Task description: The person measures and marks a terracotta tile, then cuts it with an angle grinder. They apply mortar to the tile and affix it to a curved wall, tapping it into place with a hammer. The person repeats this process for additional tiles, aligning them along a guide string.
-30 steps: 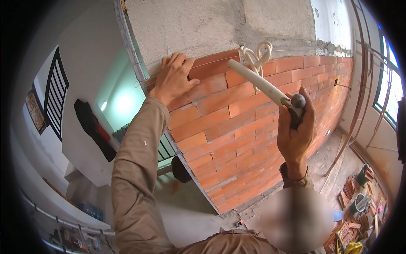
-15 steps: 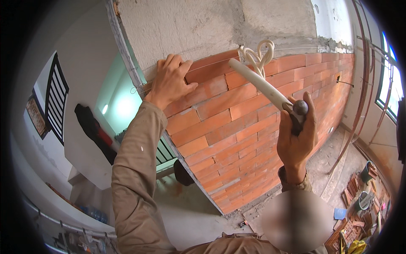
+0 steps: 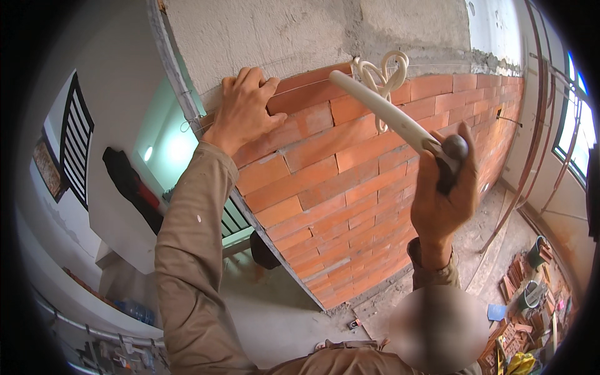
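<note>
A long orange brick (image 3: pixel 312 90) lies on the top course of the brick wall (image 3: pixel 369 169), against the grey plaster. My left hand (image 3: pixel 242 111) grips its left end, fingers bent over the upper edge and thumb lower on the front face. Closed around a hammer, my right hand (image 3: pixel 445 194) holds it close to the dark rounded metal head (image 3: pixel 455 149). The pale handle (image 3: pixel 387 112) slants up and left, its free end in front of the brick's right part; whether it touches cannot be told. A thin string crosses the brick's face.
A looped white cord (image 3: pixel 387 72) hangs by the brick's right end. Rough plaster (image 3: pixel 262 31) rises above the wall. At right stand slanting metal poles (image 3: pixel 537 125); on the floor below are broken bricks (image 3: pixel 512 281) and buckets (image 3: pixel 536 251). A doorway with dark bars opens at left.
The hammer handle's free end has risen a little against the brick, and my right hand has shifted slightly right and up. My left hand stays on the brick. The whole view has tilted slightly.
</note>
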Demonstrator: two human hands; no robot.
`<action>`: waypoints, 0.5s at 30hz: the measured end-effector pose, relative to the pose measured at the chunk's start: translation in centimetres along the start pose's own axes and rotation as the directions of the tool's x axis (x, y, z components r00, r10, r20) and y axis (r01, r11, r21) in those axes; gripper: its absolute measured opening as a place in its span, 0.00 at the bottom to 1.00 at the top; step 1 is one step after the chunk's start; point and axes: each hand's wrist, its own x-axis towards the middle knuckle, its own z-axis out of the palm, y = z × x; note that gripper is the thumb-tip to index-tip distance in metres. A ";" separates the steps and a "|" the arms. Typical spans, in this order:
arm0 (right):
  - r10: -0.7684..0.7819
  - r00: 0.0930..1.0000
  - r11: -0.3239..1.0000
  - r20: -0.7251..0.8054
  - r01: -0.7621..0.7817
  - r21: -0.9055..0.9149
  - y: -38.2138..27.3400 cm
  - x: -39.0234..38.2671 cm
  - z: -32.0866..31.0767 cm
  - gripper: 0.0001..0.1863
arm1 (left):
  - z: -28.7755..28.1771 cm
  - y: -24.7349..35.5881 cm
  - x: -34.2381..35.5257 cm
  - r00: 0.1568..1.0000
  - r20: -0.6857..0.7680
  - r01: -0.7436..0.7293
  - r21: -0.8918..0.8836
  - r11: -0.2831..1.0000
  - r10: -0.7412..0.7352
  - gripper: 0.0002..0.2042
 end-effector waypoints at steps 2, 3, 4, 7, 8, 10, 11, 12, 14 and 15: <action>-0.021 0.996 0.984 0.083 0.035 -0.173 0.3 0.2 0.4 0.27 | 0.0 0.0 -0.1 1.000 -0.007 -0.004 -0.006 1.000 0.004 0.30; -0.010 0.997 0.989 0.074 0.021 -0.148 0.2 0.3 0.4 0.27 | 0.0 -0.1 -0.2 1.000 -0.010 -0.006 -0.010 1.000 0.006 0.30; -0.016 0.999 0.995 0.036 0.020 -0.101 0.2 0.1 0.5 0.27 | 0.0 0.0 -0.2 1.000 -0.005 -0.001 -0.008 1.000 0.001 0.30; -0.037 0.999 0.997 -0.011 0.036 -0.063 0.6 -0.4 0.5 0.28 | 0.0 0.1 -0.1 1.000 0.005 0.010 0.002 1.000 -0.010 0.30; -0.048 0.999 0.992 0.021 0.050 -0.120 0.7 -0.4 0.5 0.28 | 0.0 0.1 0.0 1.000 0.004 0.010 0.007 1.000 -0.010 0.30; -0.032 0.999 0.990 0.038 0.037 -0.139 0.6 -0.4 0.5 0.28 | -0.1 0.1 -0.1 1.000 0.008 0.009 0.011 1.000 -0.009 0.30; -0.005 1.000 0.995 0.023 0.008 -0.102 0.4 -0.3 0.5 0.28 | -0.2 -0.1 -0.2 1.000 0.013 0.008 0.009 1.000 -0.008 0.30; 0.022 1.000 0.998 0.009 -0.021 -0.064 0.2 -0.3 0.6 0.28 | -0.2 -0.1 -0.3 1.000 0.018 0.007 0.007 1.000 -0.007 0.30; -0.017 0.999 1.000 -0.034 0.016 -0.024 0.7 -0.5 0.6 0.28 | 0.0 0.1 -0.1 1.000 0.022 0.015 0.003 1.000 -0.015 0.31; -0.036 0.998 0.999 -0.056 0.036 -0.005 0.9 -0.5 0.6 0.28 | 0.1 0.2 0.1 1.000 0.024 0.018 0.001 1.000 -0.018 0.31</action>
